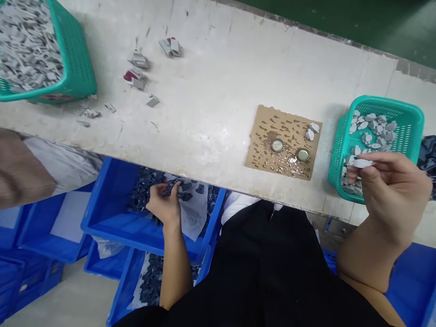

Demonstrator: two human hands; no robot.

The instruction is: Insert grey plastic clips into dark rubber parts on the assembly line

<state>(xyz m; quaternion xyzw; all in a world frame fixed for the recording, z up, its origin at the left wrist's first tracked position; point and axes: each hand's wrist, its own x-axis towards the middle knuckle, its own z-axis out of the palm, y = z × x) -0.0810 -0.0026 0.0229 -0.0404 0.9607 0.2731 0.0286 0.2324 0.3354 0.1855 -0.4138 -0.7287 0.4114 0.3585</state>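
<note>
While a pale piece (363, 162) was pinched by the right hand (391, 186) (over the green basket (378, 141)), dark pieces (170, 187) were grasped by the left hand (165, 202); a firmer pinch was advisable.

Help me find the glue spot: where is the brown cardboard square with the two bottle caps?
In the head view, the cardboard square lies on the white table, right of centre near its front edge, just left of the small green basket.

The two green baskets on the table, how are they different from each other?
The left basket is piled to the rim with grey pieces; the right basket is only partly filled, its mesh wall showing. The left one stands far from both hands; the right hand holds a pale piece over the right one. Both are green plastic mesh.
</note>
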